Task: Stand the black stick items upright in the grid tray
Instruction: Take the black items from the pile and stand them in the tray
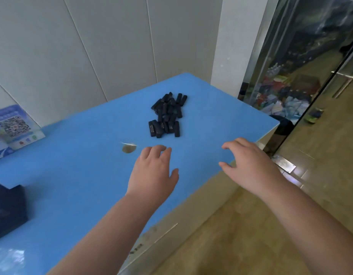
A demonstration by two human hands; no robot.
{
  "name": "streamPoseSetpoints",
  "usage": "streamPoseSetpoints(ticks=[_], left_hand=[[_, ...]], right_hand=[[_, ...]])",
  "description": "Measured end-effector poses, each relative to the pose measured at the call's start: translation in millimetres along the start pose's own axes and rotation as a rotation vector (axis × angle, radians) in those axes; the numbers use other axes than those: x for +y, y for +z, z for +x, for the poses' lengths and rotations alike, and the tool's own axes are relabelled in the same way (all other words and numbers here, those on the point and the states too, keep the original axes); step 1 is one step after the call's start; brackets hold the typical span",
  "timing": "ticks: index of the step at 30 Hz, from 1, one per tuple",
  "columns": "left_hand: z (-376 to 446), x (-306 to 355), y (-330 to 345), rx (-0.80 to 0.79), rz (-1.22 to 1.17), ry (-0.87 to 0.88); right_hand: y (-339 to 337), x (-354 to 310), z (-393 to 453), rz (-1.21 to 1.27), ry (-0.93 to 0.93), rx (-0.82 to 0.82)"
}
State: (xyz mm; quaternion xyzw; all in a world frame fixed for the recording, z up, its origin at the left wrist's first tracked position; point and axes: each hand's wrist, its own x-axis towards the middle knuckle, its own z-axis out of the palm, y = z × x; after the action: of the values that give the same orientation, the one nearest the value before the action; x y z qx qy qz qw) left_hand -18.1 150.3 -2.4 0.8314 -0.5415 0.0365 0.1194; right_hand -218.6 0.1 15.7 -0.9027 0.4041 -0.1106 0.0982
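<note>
A pile of several black stick items [168, 115] lies flat on the blue table top [82, 165], towards its far right corner. My left hand [153, 173] hovers over the table just in front of the pile, fingers loosely bent, holding nothing. My right hand [249, 165] is at the table's right edge, fingers relaxed and spread, also holding nothing. A dark object [8, 211] at the left edge is partly cut off; I cannot tell whether it is the grid tray.
A small hole with a torn flap [129, 148] marks the table surface left of my left hand. A QR-code sign [15, 128] stands at the far left by the white wall. A glass door [302, 76] and wooden floor [271, 225] lie to the right.
</note>
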Motion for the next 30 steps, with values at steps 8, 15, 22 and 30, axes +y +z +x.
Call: streamPoseSetpoints(ticks=[8, 15, 22, 30], left_hand=[[49.1, 35.8, 25.4, -0.031, -0.03, -0.011], [131.6, 38.0, 43.3, -0.003, -0.023, 0.002], [205.2, 42.8, 60.7, -0.076, -0.057, -0.006], [280.4, 37.1, 91.8, -0.123, -0.037, -0.1]], right_hand=[[-7.8, 59.8, 43.3, -0.034, 0.017, -0.036], [-8.6, 93.2, 107.3, -0.093, 0.024, -0.067], [-6.4, 117.4, 165.9, -0.069, 0.041, -0.069], [7.0, 143.6, 256.7, -0.024, -0.088, -0.068]])
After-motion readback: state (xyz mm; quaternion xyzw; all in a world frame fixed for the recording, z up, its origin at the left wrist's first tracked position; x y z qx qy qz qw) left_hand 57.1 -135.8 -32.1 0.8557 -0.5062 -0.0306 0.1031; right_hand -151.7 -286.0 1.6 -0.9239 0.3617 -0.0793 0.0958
